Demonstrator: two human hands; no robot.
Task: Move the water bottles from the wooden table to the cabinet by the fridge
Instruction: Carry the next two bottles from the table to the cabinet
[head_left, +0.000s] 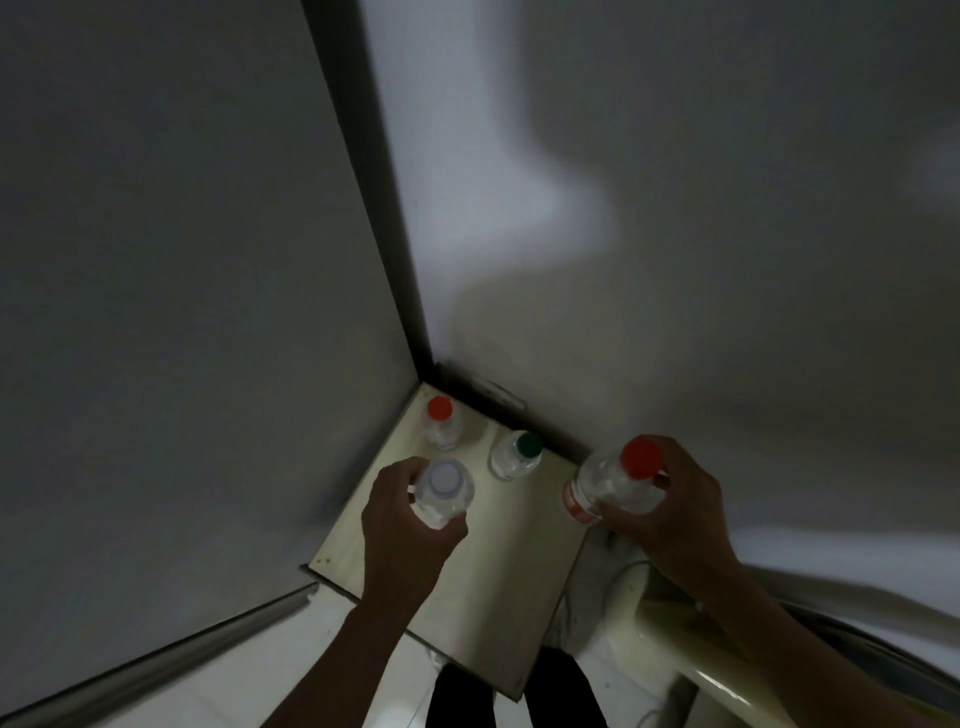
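Fingers (447, 535) of the left hand (405, 519) clamp a white-capped bottle (444, 491) over the cabinet top (498, 571); the right hand (670, 514) grips a red-capped bottle (613, 483) at its edge. Two bottles (441, 421) already stand there. Both held bottles seem due for setting down upright, then release.

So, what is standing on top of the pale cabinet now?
On the pale cabinet top two clear bottles stand free: one red-capped, one green-capped. The left hand holds a white-capped bottle over it; whether its base touches is hidden.
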